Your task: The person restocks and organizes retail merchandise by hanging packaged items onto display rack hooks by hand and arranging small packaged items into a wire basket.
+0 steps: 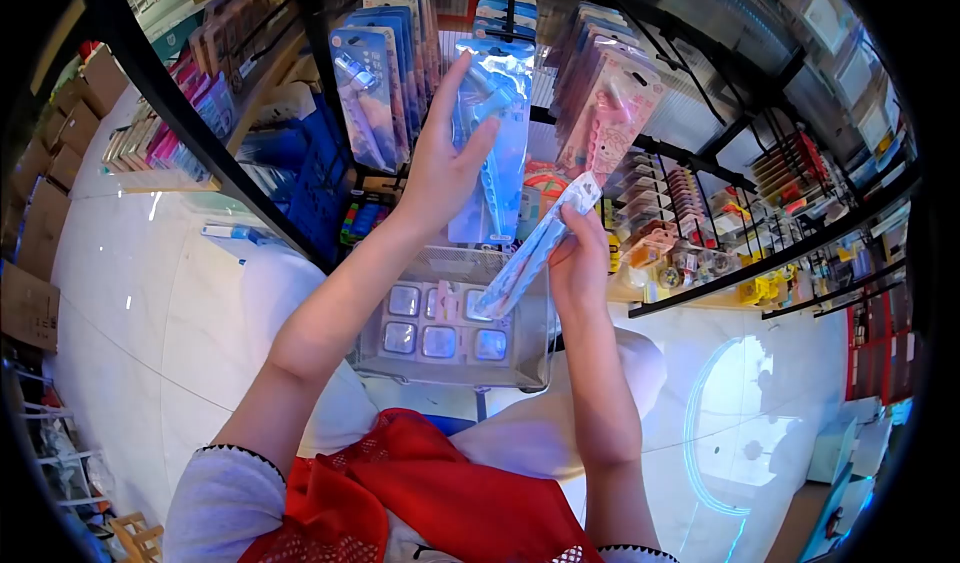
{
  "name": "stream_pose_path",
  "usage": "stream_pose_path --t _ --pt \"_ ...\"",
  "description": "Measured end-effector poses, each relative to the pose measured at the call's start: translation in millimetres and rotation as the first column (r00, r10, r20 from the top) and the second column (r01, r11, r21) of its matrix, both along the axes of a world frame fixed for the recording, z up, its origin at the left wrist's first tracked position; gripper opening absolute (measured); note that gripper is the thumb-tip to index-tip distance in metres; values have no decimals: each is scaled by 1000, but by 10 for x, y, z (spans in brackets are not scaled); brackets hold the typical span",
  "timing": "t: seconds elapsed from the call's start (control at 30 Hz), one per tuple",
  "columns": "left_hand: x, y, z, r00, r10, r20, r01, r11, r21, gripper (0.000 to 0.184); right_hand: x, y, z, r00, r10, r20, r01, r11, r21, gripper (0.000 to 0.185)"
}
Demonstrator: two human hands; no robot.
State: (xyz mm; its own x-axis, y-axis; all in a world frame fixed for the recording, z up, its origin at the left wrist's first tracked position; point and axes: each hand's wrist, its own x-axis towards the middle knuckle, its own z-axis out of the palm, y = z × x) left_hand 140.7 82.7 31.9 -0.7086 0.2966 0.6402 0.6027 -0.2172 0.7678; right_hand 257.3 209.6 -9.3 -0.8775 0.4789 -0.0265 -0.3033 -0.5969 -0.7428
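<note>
My left hand (pixel 445 168) grips the left edge of a blue blister pack (pixel 508 143) hanging at the front of the middle hook. The thumb lies across its front and the index finger stretches up along its edge; the other fingers are hidden. Inside the pack is a long light-blue item whose kind I cannot make out. Lower and to the right, my right hand (pixel 582 253) is closed around blue flat packs (pixel 525 253), seen nearly edge-on and slanting down to the left. Below both hands, a wire-mesh basket (pixel 520 363) contains several small square-windowed packs (pixel 438 341).
Blue packs (pixel 366 98) hang at left and pink packs (pixel 612 113) at right. A black rack post (pixel 190 113) stands on the left. Shelves of small goods (pixel 690 203) run along the right. Cardboard boxes (pixel 35 263) line the far left of the pale tiled floor (pixel 150 353).
</note>
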Motion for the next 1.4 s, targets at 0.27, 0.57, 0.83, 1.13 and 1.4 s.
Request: stream_pose_path --t 0.27,0.57,0.83,1.13,1.4 --pt "-191 124 67 994 -3 108 10 998 -67 56 15 17 -88 998 58 27 -59 997 41 19" --pt "-155 95 -297 819 433 -376 -530 822 -209 66 -9 -107 -11 964 -226 141 144 887 439 39" --pt "6 -277 -312 886 178 -429 -323 899 -295 59 -280 -273 292 904 -252 -345 396 195 897 58" --pt "-496 -101 -389 996 79 -50 -86 982 -167 56 -892 -432 770 824 -356 -440 469 -7 883 49" --pt "-465 -45 -464 996 -49 72 58 990 -132 55 -1104 -437 584 837 -419 -352 412 60 909 53"
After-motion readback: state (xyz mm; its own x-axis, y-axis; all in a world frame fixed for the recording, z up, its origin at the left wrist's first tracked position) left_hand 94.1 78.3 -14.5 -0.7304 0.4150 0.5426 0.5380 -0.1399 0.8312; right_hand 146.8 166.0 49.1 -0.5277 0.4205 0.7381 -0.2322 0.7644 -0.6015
